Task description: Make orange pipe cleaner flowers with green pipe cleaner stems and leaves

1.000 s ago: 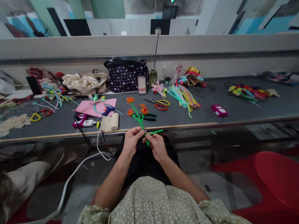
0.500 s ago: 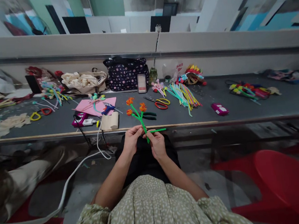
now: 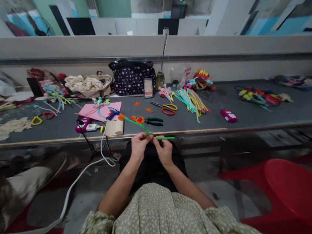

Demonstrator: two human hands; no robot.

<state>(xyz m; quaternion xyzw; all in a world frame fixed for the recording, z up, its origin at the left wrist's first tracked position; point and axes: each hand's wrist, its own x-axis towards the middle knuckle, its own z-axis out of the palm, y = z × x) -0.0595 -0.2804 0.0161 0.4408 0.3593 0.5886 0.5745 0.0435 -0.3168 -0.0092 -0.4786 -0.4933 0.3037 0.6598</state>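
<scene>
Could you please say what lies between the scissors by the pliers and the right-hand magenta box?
A bundle of multicoloured craft stems lies there, as the head view shows.

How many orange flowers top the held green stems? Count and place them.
3: the left flower, set apart; the middle flower; and the right flower, nearest the pliers in the picture. Another could be hidden behind.

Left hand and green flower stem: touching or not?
Touching. The head view shows the left hand with its fingertips closed around the lower end of the green flower stem, no gap visible.
</scene>
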